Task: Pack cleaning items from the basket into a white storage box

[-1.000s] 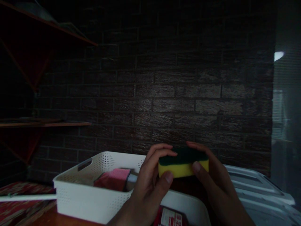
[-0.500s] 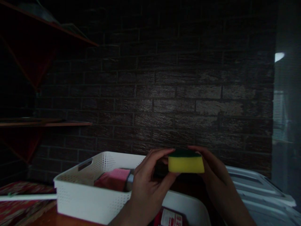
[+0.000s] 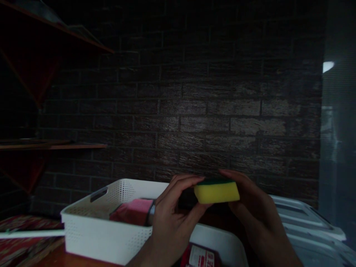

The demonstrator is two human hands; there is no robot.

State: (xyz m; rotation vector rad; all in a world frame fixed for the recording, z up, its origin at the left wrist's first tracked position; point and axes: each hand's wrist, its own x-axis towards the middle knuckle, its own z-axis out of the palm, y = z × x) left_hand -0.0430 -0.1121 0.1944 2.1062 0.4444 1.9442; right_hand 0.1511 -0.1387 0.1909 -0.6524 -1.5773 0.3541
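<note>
A sponge (image 3: 218,193), yellow with a dark green scouring layer on top, is held up in front of me, slightly tilted. My left hand (image 3: 174,215) pinches its left end, fingers on the green side and thumb underneath. At the right end my right hand (image 3: 256,211) curves around the sponge, thumb by the lower corner and fingers over the far top edge; part of that contact is hidden. Below and behind my left hand stands a white perforated basket (image 3: 105,237) with a pink cloth-like item (image 3: 135,211) inside.
A second white container (image 3: 219,237) below my hands holds a red package with a white label (image 3: 201,256). Grey-white plastic lids (image 3: 306,218) lie at right. Wall shelves (image 3: 52,147) jut out at left, above patterned fabric (image 3: 30,222) and a white rod (image 3: 36,233). A dark brick wall (image 3: 194,111) stands behind.
The sponge has tilted, its right end rising, and shifted slightly left. My right hand's thumb now shows beneath its right corner, and that hand has loosened a little.
</note>
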